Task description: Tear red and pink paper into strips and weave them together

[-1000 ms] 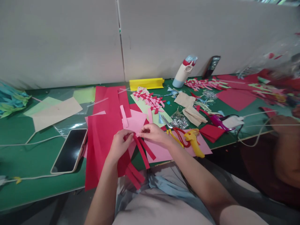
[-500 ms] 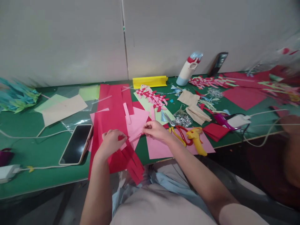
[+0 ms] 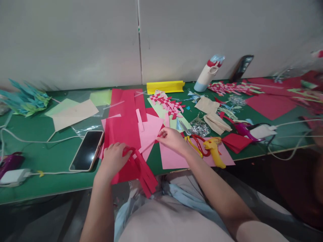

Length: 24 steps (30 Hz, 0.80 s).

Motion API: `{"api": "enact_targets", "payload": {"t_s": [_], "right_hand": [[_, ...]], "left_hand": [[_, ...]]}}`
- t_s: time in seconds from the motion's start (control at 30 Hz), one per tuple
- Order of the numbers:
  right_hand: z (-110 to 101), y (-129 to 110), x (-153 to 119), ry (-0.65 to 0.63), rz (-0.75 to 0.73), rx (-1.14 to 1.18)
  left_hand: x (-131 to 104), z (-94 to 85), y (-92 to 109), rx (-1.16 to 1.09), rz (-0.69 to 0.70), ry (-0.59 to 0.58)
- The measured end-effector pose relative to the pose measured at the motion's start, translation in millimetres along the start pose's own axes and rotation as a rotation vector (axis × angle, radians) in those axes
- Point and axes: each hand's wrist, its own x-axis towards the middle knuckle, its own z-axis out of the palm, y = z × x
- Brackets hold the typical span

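My left hand (image 3: 114,157) is over a large red paper sheet (image 3: 121,131), its fingers curled around a bundle of red paper strips (image 3: 145,173) that fans down past the table's front edge. My right hand (image 3: 173,139) pinches the upper right end of a narrow pink paper strip (image 3: 147,147) between thumb and forefinger. The strip slants down left toward the red bundle, where its other end meets the strips. Behind it lies a pink sheet (image 3: 151,126) with a short loose pink strip (image 3: 139,120) on top.
A phone (image 3: 87,150) lies left of the red sheet. Scissors (image 3: 185,129) and a yellow glue gun (image 3: 214,151) rest right of my right hand. A woven red-and-pink paper piece (image 3: 168,104), a bag of beads (image 3: 199,127) and a bottle (image 3: 208,74) stand or lie farther back.
My left hand has drawn back slightly left, off the pink strip, keeping the red strips. The right hand still pinches the strip's end. The whole view has shifted a little.
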Motion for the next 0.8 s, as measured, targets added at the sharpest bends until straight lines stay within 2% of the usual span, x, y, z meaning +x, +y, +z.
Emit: {"api": "enact_targets", "payload": {"t_s": [0.07,0.1,0.23,0.33,0.43,0.57,0.7,0.8], "right_hand": [[0,-7,-6,0.080,-0.068,-0.142],[3,-12,-9,0.081,-0.123,-0.180],[25,-29,-19,-0.082,-0.462,-0.242],[46,-33,-22,-0.161,-0.633,-0.327],[60,-30,-22,-0.179,-0.681,-0.401],[66,-22,-19,-0.198,-0.665,-0.374],[65,-18,-17,-0.193,-0.648,-0.269],[66,-16,-17,-0.168,-0.646,-0.203]], "left_hand": [[-15,6.1,-2,0.017,0.046,0.046],[-22,9.7,-1,0.036,0.034,0.087],[-45,22.2,11,0.141,-0.034,0.153],[-54,25.9,25,0.216,-0.096,0.184],[-57,26.4,33,0.239,-0.112,0.180],[-55,29.2,32,0.166,-0.132,0.182],[-49,34.6,27,-0.044,-0.142,0.209],[-45,36.4,25,-0.246,-0.206,0.241]]}}
